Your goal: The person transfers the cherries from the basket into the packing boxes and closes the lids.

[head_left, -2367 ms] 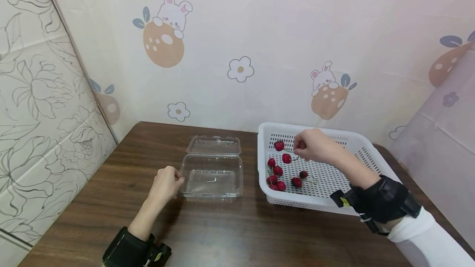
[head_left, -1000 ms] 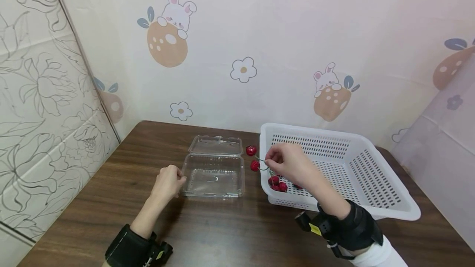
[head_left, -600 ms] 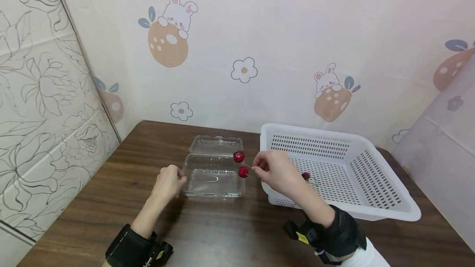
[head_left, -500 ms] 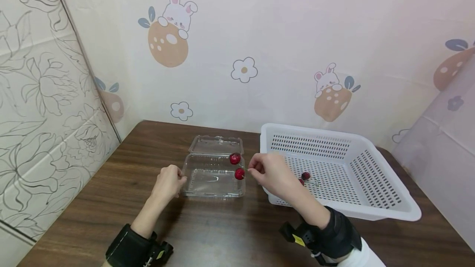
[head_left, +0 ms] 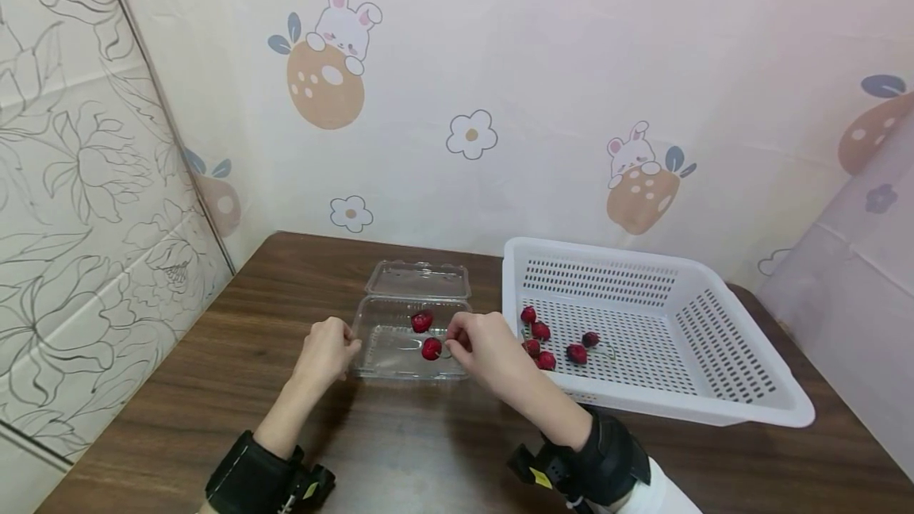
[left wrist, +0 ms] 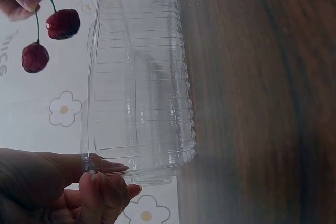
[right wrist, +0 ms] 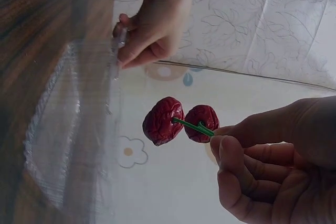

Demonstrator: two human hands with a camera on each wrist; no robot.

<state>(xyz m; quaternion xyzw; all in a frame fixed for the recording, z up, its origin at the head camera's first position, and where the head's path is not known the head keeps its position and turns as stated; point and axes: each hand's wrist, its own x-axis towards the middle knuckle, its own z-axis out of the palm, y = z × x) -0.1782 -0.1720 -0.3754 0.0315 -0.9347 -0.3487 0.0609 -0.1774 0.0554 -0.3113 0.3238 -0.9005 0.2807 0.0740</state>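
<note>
Two dark red cherries [right wrist: 164, 120] hang by green stems [right wrist: 194, 126], which my right hand [head_left: 489, 346] pinches between thumb and fingertips. In the head view the pair of cherries [head_left: 432, 348] overlaps the clear plastic clamshell box [head_left: 385, 351]; the left wrist view shows them above its rim. The box stands with its lid [head_left: 417, 279] laid back toward the wall. My left hand [head_left: 324, 351] pinches the box's left rim, thumb on one side of the wall and fingers on the other, as the left wrist view shows.
To the right sits a white perforated basket [head_left: 743, 371] with several more cherries [head_left: 577, 353] at its left side. The brown wooden table [head_left: 400, 443] ends at a wall covering [head_left: 543, 117] printed with rabbits and flowers.
My right hand has carried the two cherries from the basket leftward, past its rim and over the clear box. My left hand has stayed at the box's left rim.
</note>
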